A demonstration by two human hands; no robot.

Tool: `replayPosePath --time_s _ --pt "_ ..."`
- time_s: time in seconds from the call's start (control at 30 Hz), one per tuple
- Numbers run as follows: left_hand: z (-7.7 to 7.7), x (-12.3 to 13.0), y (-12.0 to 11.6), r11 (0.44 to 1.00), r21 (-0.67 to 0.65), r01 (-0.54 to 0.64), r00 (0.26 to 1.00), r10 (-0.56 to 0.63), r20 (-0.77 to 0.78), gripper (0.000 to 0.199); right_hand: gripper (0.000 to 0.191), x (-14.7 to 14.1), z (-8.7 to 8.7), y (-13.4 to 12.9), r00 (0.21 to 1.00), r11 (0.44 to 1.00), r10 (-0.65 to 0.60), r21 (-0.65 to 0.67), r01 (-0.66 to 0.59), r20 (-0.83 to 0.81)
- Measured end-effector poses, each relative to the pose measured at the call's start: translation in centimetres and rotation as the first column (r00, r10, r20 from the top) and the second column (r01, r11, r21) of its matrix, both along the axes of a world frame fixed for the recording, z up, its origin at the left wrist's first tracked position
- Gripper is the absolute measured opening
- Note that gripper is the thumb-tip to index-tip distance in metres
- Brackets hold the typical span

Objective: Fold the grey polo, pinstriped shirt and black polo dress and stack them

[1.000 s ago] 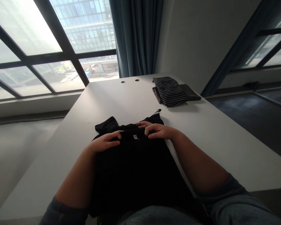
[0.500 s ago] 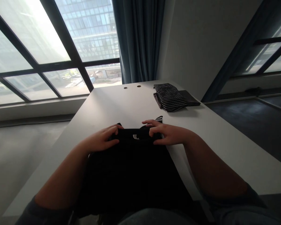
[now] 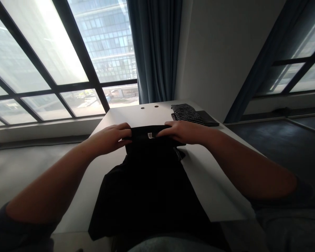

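Note:
Black pants (image 3: 149,189), as far as the dark cloth shows, stretch from the white table toward my body. A white label (image 3: 150,135) sits inside the raised waistband. My left hand (image 3: 115,138) pinches the waistband's left end, with fingers over the top and thumb below. At the other end my right hand (image 3: 182,131) grips the band, its thumb or a finger reaching inside the opening near the label. Under the right hand a small flap with white stripes sticks out at the side. The near end of the cloth hangs over the table's front edge.
A folded black garment with white stripes (image 3: 187,113) lies on a dark folded cloth (image 3: 208,118) at the far right of the white table (image 3: 220,182). Two cable holes are near the table's far edge. Windows, a blue curtain (image 3: 154,52) and a wall stand beyond.
Both hands have moved away from my body and lifted the waistband, which now stands higher. The striped flap hangs below the right hand instead of beyond it. The view has tilted slightly up.

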State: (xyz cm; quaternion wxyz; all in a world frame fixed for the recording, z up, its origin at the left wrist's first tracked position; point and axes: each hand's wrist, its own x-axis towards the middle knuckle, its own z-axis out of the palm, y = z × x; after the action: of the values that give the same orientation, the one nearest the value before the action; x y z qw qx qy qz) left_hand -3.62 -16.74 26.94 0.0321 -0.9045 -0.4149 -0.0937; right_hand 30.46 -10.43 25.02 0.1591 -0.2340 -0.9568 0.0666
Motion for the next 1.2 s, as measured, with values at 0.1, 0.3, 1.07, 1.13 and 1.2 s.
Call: replayPosePath --time_s 0.1,0.3,1.07,1.13,1.2 --pt "1.3 0.9 -0.7 1.000 0.000 0.012 0.998 -0.012 -0.058 0.025 0.061 -0.8 1.7 -1.1 0.981 0.999 -0.033 -0.013 0.037 0.190" --pt "2.8 2.8 -2.1 0.999 0.050 0.000 0.980 0.010 -0.197 0.022 0.073 -3.2 3.8 -3.7 0.881 0.999 -0.043 -0.002 0.049 0.471" --pt "4.0 -0.2 -0.6 0.959 -0.079 -0.272 0.875 0.281 0.395 0.058 0.023 -0.6 7.4 -0.2 0.994 0.989 0.028 -0.145 -0.012 0.107" --pt "4.1 -0.5 -0.1 0.930 -0.080 -0.358 0.858 0.362 0.366 0.052 0.025 0.0 6.4 0.7 0.998 0.970 0.038 -0.240 -0.050 -0.054" --pt "4.0 -0.5 0.4 0.902 -0.084 -0.423 0.829 0.422 0.366 0.046 0.027 0.0 4.8 1.4 0.966 0.925 -0.009 -0.368 -0.089 -0.258"
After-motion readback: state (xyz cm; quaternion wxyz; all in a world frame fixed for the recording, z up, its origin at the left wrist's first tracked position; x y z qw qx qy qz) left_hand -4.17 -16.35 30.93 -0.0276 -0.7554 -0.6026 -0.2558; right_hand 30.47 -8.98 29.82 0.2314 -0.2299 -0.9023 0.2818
